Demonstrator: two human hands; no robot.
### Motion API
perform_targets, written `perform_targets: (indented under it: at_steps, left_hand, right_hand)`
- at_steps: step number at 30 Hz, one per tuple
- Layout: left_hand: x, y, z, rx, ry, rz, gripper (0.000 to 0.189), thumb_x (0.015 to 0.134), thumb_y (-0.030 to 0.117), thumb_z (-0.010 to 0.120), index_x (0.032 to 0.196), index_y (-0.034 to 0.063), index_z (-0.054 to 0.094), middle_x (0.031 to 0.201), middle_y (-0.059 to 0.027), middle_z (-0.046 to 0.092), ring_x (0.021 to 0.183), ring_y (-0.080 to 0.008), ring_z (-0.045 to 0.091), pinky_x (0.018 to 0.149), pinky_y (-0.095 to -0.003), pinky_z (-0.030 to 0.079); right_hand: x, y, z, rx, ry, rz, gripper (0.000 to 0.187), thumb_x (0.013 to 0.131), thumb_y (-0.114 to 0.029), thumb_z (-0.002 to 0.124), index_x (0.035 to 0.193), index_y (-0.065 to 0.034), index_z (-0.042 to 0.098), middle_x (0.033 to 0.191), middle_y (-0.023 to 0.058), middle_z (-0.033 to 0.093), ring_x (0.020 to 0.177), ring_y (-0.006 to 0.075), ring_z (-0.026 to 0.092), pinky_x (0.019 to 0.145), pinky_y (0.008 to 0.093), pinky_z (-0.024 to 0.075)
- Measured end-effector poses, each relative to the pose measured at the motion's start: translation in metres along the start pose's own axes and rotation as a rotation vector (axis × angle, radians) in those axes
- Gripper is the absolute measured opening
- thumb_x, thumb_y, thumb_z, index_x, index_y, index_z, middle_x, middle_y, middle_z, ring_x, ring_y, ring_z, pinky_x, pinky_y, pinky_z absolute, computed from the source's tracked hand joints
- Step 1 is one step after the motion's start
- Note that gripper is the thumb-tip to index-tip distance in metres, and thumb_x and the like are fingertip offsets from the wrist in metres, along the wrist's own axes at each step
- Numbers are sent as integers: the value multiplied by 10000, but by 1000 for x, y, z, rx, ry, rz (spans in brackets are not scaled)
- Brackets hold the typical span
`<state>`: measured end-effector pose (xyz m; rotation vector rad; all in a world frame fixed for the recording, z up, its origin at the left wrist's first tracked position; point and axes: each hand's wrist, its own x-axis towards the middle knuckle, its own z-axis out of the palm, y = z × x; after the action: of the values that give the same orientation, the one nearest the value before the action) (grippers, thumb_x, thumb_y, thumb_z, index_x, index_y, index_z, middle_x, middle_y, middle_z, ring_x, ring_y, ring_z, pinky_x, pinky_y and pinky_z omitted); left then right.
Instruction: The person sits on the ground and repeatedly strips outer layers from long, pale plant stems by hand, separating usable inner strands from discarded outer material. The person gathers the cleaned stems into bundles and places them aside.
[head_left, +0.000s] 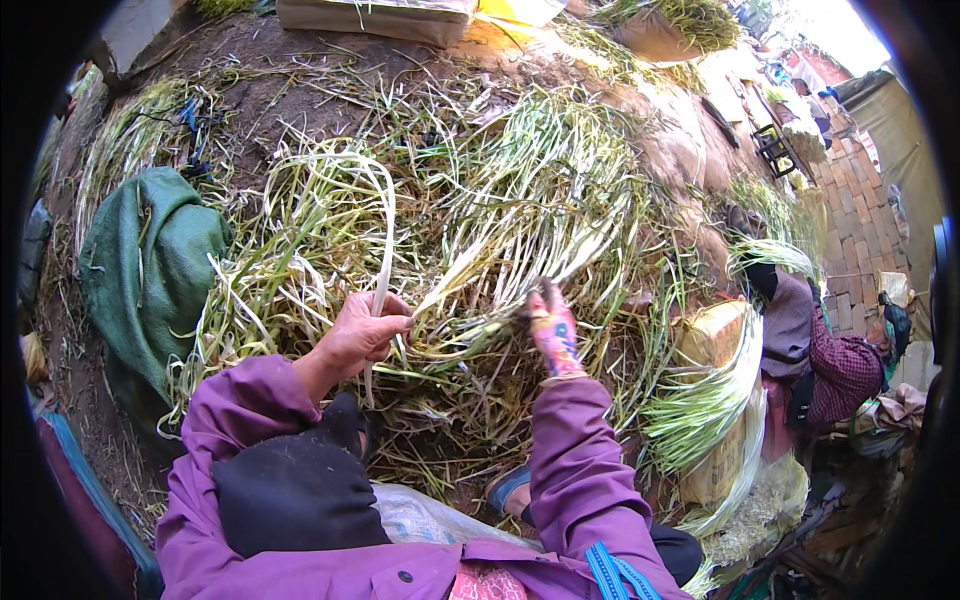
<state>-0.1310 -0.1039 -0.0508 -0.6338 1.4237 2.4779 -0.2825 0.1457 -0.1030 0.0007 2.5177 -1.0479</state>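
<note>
My bare left hand (364, 330) pinches a long pale leaf strip (387, 217) that loops up and over, its lower end hanging below my fingers. Opposite it, my right hand (553, 330), in a patterned glove with soiled fingertips, touches the near ends of a spread heap of long green-white leafy stalks (547, 202). Whether its fingers grip any stalks cannot be made out. In front of my left hand lies a looser, yellowish tangle of leaves (300, 262). Leaf litter (457, 427) covers the ground between my feet.
A green woven cloth bundle (150, 262) stands at left. On the right, combed green stalks (705, 412) drape over a printed carton (712, 337), beside a seated person in a checked sleeve (844, 364). A white woven sack (435, 517) lies beneath me; a box (375, 19) stands ahead.
</note>
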Motion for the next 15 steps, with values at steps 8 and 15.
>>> perform_targets:
  at_steps: [8,15]
  left_hand:
    - [-6,-5,12,67,-44,16,132,782,77,647,885,13,595,673,-38,601,423,-35,430,364,-176,323]
    - [-3,-7,12,179,-21,60,161,800,135,663,898,40,578,642,15,545,423,-17,382,357,-175,272]
  right_hand:
    - [-71,-83,37,456,-305,-127,310,825,-256,627,964,21,618,807,65,648,717,124,583,643,243,465]
    - [-79,-79,56,366,-212,-373,191,832,-175,633,791,11,630,657,-19,586,614,27,469,526,216,396]
